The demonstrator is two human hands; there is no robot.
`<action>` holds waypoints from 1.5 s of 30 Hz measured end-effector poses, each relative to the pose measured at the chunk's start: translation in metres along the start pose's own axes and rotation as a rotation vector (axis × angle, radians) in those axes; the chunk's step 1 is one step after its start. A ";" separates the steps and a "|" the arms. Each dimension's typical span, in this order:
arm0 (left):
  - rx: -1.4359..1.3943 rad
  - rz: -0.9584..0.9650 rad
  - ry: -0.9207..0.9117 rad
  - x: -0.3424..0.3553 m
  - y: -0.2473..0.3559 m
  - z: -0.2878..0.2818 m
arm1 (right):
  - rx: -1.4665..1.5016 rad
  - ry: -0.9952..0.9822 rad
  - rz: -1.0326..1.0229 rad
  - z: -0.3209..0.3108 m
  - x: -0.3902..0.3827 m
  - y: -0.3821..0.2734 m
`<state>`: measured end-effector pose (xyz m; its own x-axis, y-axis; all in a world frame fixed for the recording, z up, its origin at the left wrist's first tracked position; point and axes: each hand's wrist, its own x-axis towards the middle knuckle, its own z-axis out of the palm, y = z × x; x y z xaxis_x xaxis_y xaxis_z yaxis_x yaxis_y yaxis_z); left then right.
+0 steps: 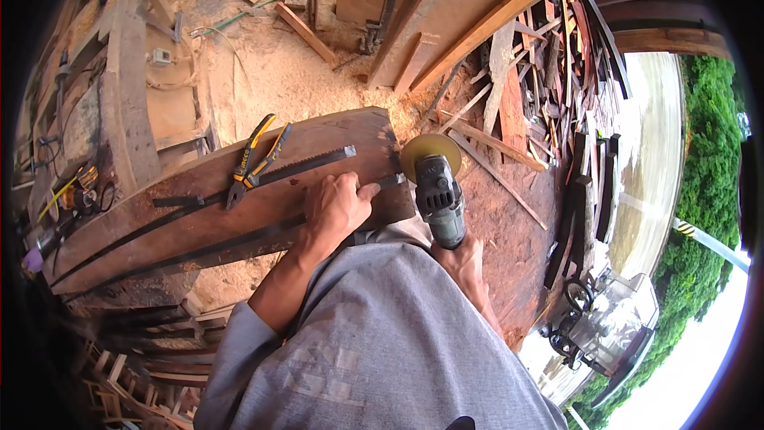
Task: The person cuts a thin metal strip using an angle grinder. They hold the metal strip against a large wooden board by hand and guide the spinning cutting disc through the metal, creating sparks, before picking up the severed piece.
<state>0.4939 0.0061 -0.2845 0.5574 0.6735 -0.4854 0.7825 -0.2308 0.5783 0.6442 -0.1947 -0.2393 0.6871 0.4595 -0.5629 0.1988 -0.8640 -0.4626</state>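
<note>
My right hand (464,266) is wrapped round the body of a dark angle grinder (440,201) with a tan disc. The disc is just off the right end of a thick wooden plank (191,207). My left hand (338,203) is closed over a long dark saw blade (263,234) lying along the plank. The blade's end shows past my fingertips, close to the disc. A second toothed stretch of blade (310,162) lies beyond my hand. Yellow-and-black pliers (253,161) rest across it, handles spread.
Sawdust and offcuts (306,32) cover the ground ahead. Leaning boards (477,36) stand ahead, with a heap of scrap strips (557,72) to the right. A parked motorcycle (597,310) is at lower right. A yellow-and-black tool (83,189) and cords lie at left.
</note>
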 end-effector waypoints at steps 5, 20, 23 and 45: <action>0.007 -0.007 -0.006 0.002 0.004 -0.002 | -0.029 -0.002 -0.025 0.003 0.003 0.008; -0.043 0.008 -0.004 -0.001 0.001 -0.001 | -0.047 0.003 -0.065 0.006 0.003 0.018; -0.019 0.020 0.007 0.001 0.000 0.001 | -0.039 -0.011 -0.046 0.002 0.003 0.010; -0.010 0.018 0.005 0.000 0.000 0.001 | -0.020 -0.028 0.000 0.002 -0.001 0.002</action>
<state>0.4943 0.0058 -0.2854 0.5698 0.6727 -0.4721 0.7698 -0.2359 0.5931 0.6428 -0.1967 -0.2416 0.6675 0.4645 -0.5819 0.2129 -0.8680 -0.4486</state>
